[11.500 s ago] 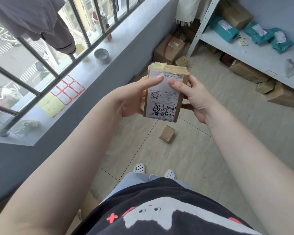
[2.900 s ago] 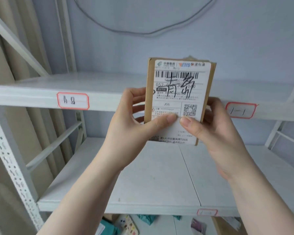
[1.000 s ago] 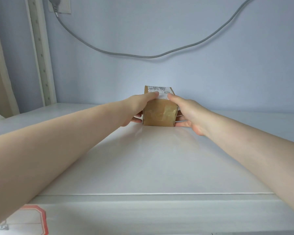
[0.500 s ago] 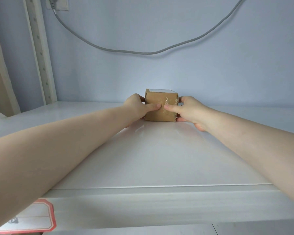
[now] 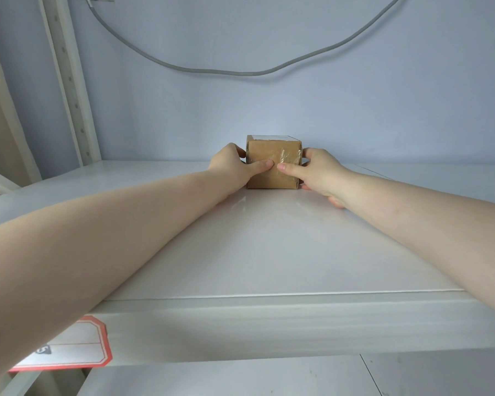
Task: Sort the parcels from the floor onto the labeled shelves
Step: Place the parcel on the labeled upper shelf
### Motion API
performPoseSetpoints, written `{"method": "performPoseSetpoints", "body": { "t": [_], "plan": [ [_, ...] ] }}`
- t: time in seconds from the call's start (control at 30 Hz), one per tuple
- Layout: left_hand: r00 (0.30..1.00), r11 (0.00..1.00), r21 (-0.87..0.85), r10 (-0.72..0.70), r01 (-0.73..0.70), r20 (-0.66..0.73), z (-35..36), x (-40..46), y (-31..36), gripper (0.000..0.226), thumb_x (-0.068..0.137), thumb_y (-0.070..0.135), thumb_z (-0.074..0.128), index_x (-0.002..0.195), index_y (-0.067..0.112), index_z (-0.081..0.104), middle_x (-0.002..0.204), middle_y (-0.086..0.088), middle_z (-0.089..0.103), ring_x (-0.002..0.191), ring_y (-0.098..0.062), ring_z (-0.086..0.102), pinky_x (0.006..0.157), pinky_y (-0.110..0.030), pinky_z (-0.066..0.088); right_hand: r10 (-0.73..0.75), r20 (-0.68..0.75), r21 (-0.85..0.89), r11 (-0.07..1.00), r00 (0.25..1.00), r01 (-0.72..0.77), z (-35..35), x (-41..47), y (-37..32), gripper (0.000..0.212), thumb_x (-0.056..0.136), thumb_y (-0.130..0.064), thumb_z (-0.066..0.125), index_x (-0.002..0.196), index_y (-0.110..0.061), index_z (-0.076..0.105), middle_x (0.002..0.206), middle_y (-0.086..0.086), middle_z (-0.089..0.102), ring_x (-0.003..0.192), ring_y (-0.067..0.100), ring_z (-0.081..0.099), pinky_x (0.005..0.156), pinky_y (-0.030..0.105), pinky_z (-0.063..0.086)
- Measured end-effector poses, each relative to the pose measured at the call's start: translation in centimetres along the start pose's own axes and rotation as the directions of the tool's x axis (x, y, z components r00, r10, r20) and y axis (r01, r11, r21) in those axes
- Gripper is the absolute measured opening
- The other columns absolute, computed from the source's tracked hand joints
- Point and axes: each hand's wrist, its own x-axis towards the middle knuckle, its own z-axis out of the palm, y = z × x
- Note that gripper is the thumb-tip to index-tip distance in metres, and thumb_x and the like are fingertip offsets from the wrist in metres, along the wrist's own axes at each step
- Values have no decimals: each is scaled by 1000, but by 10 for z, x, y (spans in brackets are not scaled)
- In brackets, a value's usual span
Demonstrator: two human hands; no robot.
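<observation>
Parcel (image 5: pixel 273 167) sits flat on the shelf (image 5: pixel 269 238) now, deep in near the back wall, between my two hands. A second ago my fingers were curled over its top edge with the white label tipped toward me; since then it has settled onto its base, the label faces up, and I see only the taped brown end. My left hand (image 5: pixel 232 167) presses against its left side with the thumb laid across the front face, and my right hand (image 5: pixel 317 172) mirrors that on the right side, thumb tips almost meeting on the cardboard. So both hands are closed on the box, though I judge the grip is light, more of a nudge to square it up than a hold. For the task, that means this parcel is as good as delivered: what remains is to let go, pull my arms back and return to the floor for the next one.

Under my forearms the shelf is smooth, glossy white and bare apart from the box. Below my left elbow, a red-bordered label (image 5: pixel 77 347) is stuck to the shelf's front lip; its writing is mostly hidden by my arm. Above my hands a grey cable (image 5: pixel 240 72) sags across the pale blue wall, and beyond my left hand stands a perforated white upright (image 5: pixel 72 90).
</observation>
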Motion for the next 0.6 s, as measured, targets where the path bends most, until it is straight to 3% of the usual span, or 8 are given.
{"method": "performPoseSetpoints", "body": {
  "t": [0.27, 0.6],
  "plan": [
    [1000, 999, 39, 11, -11, -15, 1, -1, 1, 71, 81, 53, 72, 134, 11, 50, 132, -5, 61, 119, -25, 61, 88, -31, 46, -18, -10, -14, 1000, 1000, 18, 3, 4, 3, 46, 85, -34, 71, 125, -15, 59, 84, -9, 58, 101, 21, 62, 99, 37, 49],
    [1000, 999, 52, 11, -10, -15, 2, -1, 1, 73, 82, 54, 70, 135, 10, 48, 133, -7, 60, 119, -28, 61, 89, -34, 47, -21, -3, -26, 999, 1000, 21, 2, 4, 2, 45, 87, -33, 68, 126, -14, 57, 84, -10, 57, 97, 19, 58, 93, 34, 48]
  ]
}}
